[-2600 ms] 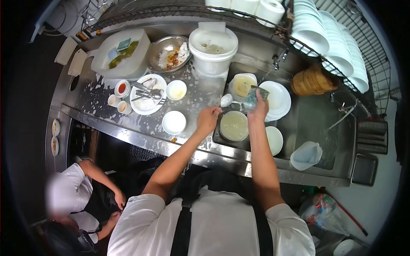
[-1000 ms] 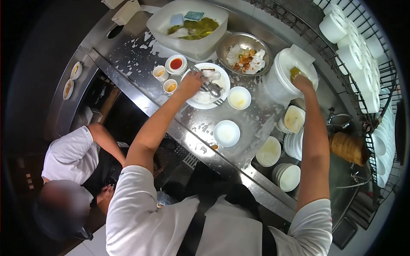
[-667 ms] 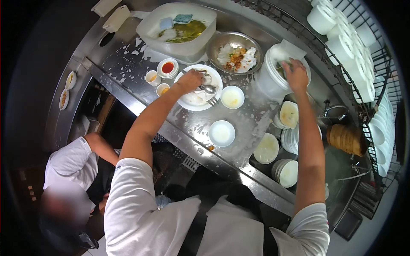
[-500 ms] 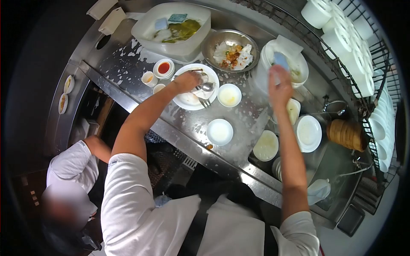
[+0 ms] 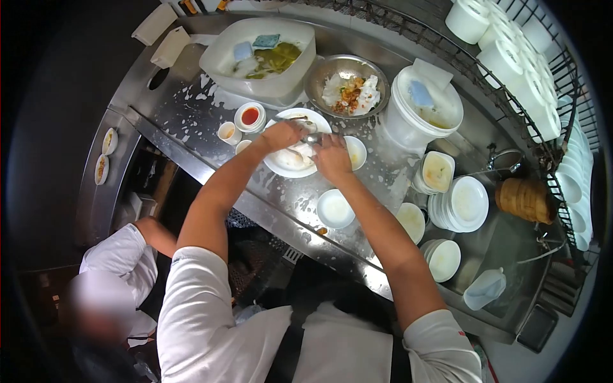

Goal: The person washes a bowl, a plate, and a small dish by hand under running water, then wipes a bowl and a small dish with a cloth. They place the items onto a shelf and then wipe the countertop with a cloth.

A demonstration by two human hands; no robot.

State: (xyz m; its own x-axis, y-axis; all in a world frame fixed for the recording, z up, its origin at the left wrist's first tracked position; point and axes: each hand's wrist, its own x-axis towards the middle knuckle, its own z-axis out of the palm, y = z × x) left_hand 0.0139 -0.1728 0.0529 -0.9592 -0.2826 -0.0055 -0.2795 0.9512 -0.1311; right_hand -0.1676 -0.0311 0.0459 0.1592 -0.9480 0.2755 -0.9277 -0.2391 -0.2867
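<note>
A white plate (image 5: 271, 165) with food scraps and a crumpled white napkin (image 5: 294, 157) lies on the steel counter. Over its upper part my left hand (image 5: 283, 135) is closed around a metal spoon (image 5: 311, 138), whose bowl shows past the fingers. My right hand (image 5: 332, 156) meets it at the plate's right edge, fingers bent together by the spoon bowl; what they grip is hidden. Just right of that hand is a small white bowl (image 5: 357, 153) with yellowish residue. Another white bowl (image 5: 336, 209) sits nearer the counter's front.
Behind stand a soapy tub (image 5: 220, 76), a metal scrap bowl (image 5: 381, 102) and a white bucket (image 5: 402, 124) with a blue sponge. A red sauce cup (image 5: 249, 115) is at left. Stacked plates (image 5: 471, 201) and a pitcher (image 5: 483, 290) occupy the sink. A co-worker (image 5: 118, 255) is at left.
My right hand has come from the bucket to the plate, beside my left hand. The blue sponge now lies on the bucket's contents. The fork is no longer visible.
</note>
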